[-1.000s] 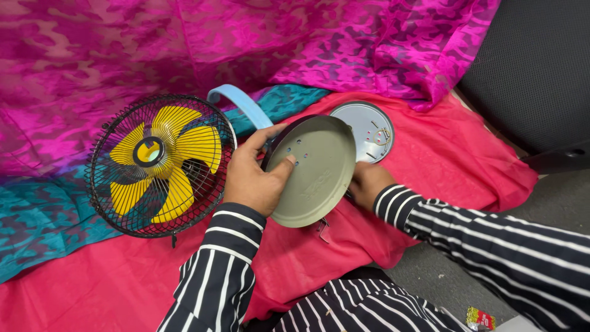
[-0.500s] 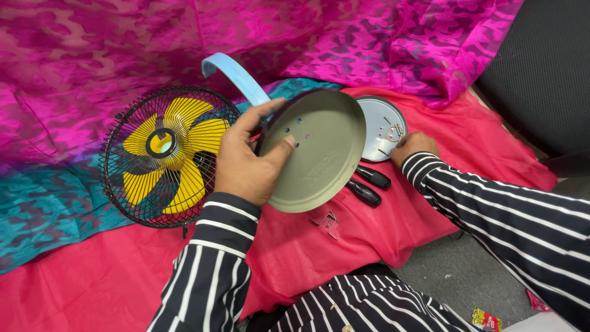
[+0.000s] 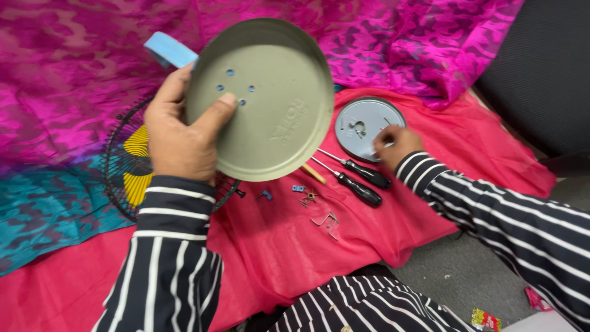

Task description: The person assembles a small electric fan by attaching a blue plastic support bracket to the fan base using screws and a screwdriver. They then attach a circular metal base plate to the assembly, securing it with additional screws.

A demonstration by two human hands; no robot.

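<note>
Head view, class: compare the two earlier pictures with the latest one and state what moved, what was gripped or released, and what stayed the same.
The left hand has lifted the olive round pan up and left, so it now hides much of the yellow fan. The right hand left the pan's edge and reached to the small grey disc. Two screwdrivers now show. The left hand's grip, the disc and the pink cloth stayed put.

Fan (image 3: 132,166) half behind left hand (image 3: 181,138)

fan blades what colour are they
Yellow; the fan blades show through the black fan guard in the head view, partly hidden by the left hand.
</note>
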